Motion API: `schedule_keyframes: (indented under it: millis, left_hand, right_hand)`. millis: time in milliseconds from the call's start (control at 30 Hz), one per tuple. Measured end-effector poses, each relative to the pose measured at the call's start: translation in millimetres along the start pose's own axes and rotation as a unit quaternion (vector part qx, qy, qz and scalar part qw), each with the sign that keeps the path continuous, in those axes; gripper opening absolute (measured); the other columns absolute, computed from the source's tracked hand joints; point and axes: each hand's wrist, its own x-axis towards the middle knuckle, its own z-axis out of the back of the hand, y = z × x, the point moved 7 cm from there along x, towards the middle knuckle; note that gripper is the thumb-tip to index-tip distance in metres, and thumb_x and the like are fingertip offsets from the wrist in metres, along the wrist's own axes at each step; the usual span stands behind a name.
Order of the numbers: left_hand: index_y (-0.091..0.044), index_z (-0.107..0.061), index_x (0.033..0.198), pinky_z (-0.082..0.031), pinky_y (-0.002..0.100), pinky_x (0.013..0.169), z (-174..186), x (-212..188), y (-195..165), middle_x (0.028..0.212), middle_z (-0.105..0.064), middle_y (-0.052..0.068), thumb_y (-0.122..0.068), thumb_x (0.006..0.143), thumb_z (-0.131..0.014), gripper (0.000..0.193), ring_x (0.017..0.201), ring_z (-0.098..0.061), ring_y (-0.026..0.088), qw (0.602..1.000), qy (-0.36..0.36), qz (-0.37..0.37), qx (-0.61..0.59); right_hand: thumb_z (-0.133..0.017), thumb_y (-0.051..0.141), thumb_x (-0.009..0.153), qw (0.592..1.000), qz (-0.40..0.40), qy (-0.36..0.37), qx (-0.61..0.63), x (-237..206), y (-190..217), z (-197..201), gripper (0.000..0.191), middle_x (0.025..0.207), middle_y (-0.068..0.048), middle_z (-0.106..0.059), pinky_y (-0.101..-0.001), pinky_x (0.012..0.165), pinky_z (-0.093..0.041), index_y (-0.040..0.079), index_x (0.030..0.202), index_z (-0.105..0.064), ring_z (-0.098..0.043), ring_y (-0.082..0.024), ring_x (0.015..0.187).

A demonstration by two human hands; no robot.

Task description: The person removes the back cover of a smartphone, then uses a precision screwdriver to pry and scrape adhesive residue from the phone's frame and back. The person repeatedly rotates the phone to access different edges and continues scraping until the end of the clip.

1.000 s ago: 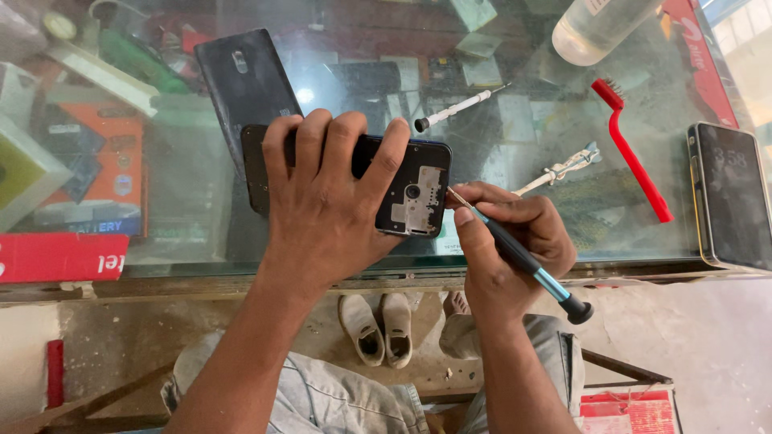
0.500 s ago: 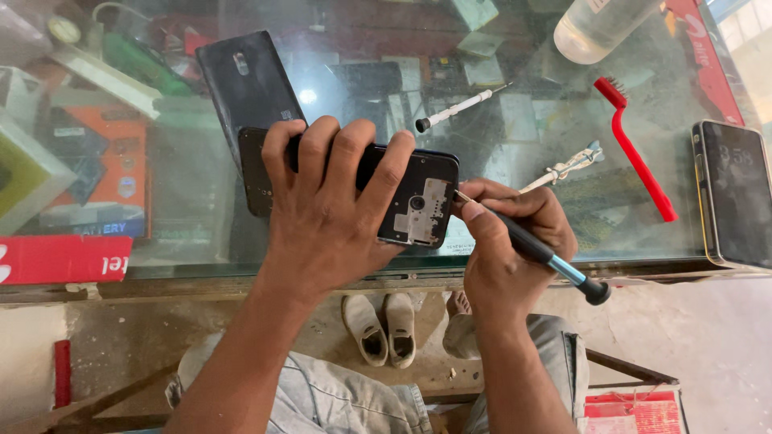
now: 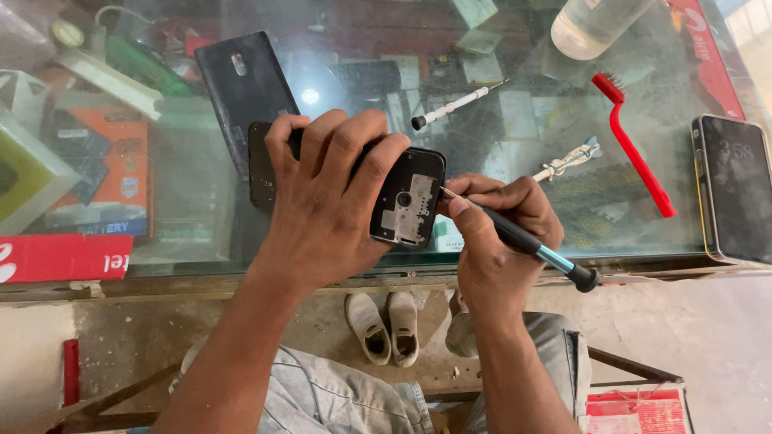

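Comparing with a moment earlier, the right hand (image 3: pixel 490 241) had swung the dark screwdriver (image 3: pixel 523 241) flatter, its tip now meeting the opened phone (image 3: pixel 402 201) at the right edge of the exposed back, which suggested the work was on a screw there. The left hand (image 3: pixel 330 201) kept its grip closed over the phone, pressing it on the glass surface (image 3: pixel 498 88). The right grip was pinched tight round the screwdriver's shaft.
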Motion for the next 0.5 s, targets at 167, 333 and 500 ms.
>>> schedule_keyframes:
  millis: [167,333,500]
  left_hand:
    - [-0.011,-0.053,0.134,-0.026,0.053,0.115,1,3,-2,0.135,-0.047,0.007,-0.027,0.09,-0.085,0.057,0.133,-0.045,0.028,1.0,-0.003,-0.007,-0.023]
    - [-0.009,-0.052,0.134,-0.029,0.051,0.113,3,1,-6,0.135,-0.048,0.01,-0.024,0.091,-0.083,0.055,0.131,-0.045,0.03,0.999,-0.015,-0.01,-0.028]
    - [-0.007,-0.054,0.129,-0.034,0.05,0.107,6,-7,-15,0.133,-0.052,0.012,-0.013,0.083,-0.076,0.052,0.125,-0.048,0.032,0.998,-0.046,-0.036,0.015]
  right_hand:
    - [-0.071,-0.009,0.092,0.998,0.028,0.014,-0.059,-1,4,-2,0.019,0.104,-0.022,-0.073,-0.0294,0.089,-0.06,0.0,0.092,-0.053,-0.069,-0.016,0.094]
    - [-0.073,-0.008,0.09,0.992,0.039,0.018,-0.118,-4,6,-4,0.021,0.1,-0.02,-0.074,-0.0273,0.087,-0.056,0.001,0.09,-0.053,-0.07,-0.016,0.097]
    - [-0.073,-0.007,0.091,0.993,0.052,0.024,-0.103,-11,10,-3,0.022,0.099,-0.02,-0.074,-0.0279,0.091,-0.056,0.001,0.091,-0.053,-0.071,-0.016,0.094]
